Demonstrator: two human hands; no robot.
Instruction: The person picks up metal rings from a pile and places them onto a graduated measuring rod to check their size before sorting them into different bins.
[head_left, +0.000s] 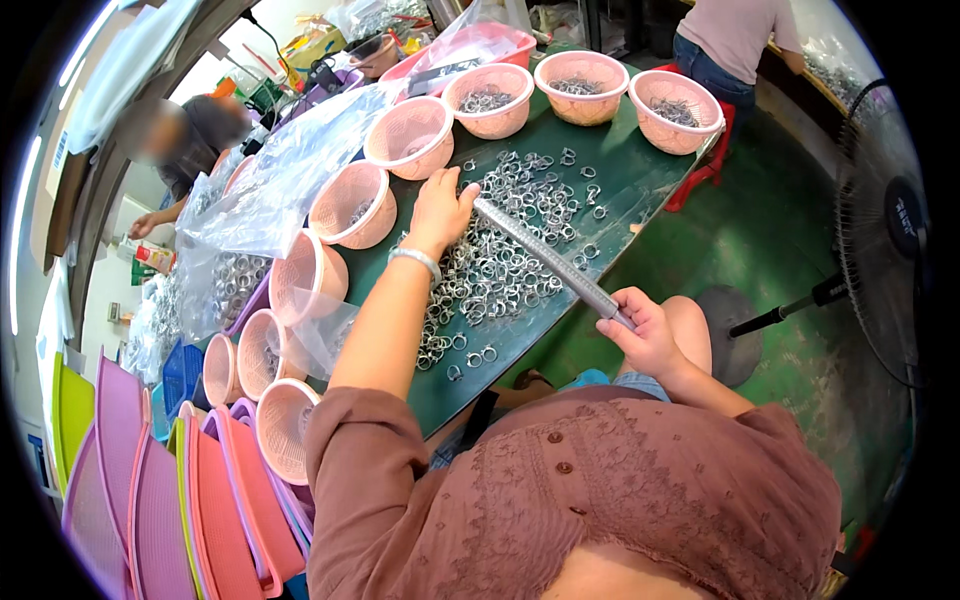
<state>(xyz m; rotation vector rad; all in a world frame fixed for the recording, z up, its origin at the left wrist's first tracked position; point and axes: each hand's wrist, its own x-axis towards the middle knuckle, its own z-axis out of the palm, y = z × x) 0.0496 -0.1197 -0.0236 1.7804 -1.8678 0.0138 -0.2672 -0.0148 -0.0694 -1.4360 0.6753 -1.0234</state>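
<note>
Left hand (pixel 440 207): fingers loosely bent, resting on the ring pile, fingertips at the rod's far tip.
Right hand (pixel 645 330): closed around the rod's near end, off the table's near edge.
Rod (pixel 545 262): long, grey, tapered, slanting over the rings.
Rings (pixel 500 265): silver, heaped mid-table (pixel 640 175).
Baskets (pixel 410 135): pink, along the far and left edges.

A: What is in the hands?

B: The right hand (pixel 645 330) grips the lower end of a long grey metal rod (pixel 548 262). The rod goes slanted up-left, to the centre of the frame.

A: And the left hand (pixel 440 208)?

B: It touches the rod's upper tip. Below lies a flat heap of small silver rings (pixel 500 265) on the green table (pixel 640 180), centre of the frame.
</note>
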